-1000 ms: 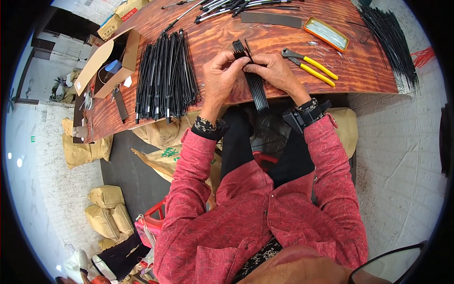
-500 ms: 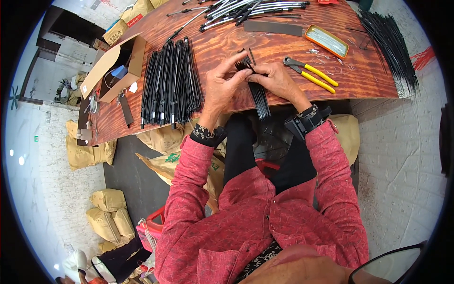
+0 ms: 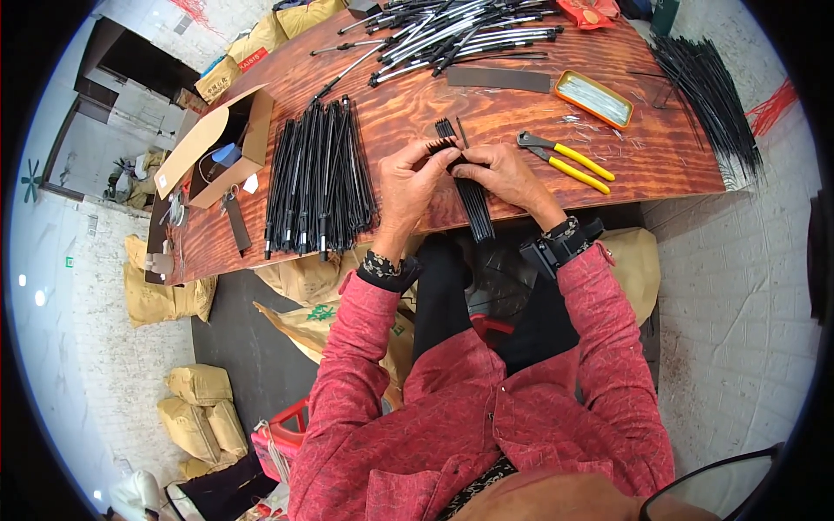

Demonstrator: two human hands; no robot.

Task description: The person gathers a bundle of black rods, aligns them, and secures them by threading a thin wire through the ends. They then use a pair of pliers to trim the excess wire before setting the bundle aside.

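Note:
Near the table's front edge, my left hand [image 3: 407, 181] is closed round the upper part of a bundle of thin black rods [image 3: 473, 208]. The bundle slants down over the edge, its tips showing above the fingers. My right hand [image 3: 508, 178] pinches the same bundle from the other side, thumbs close together. A single thin black rod [image 3: 462, 130] stands apart from the others by the right fingertips; whether that hand grips it is hard to see. Right of my right hand lie end-cutting pliers [image 3: 578, 163] with yellow handles.
Left on the wooden table [image 3: 400, 113] are a row of black rods [image 3: 321, 182] and an open cardboard box [image 3: 252, 143]. At the back is a pile of black-and-silver rods [image 3: 460, 35]. An orange-rimmed tray [image 3: 589, 113] holds small clear pieces. Black strands [image 3: 708, 95] hang at the right edge.
My left fingers, raised and stretched over the bundle before, are now curled down against it. The table sits slightly lower in the picture. Both hands stay on the bundle.

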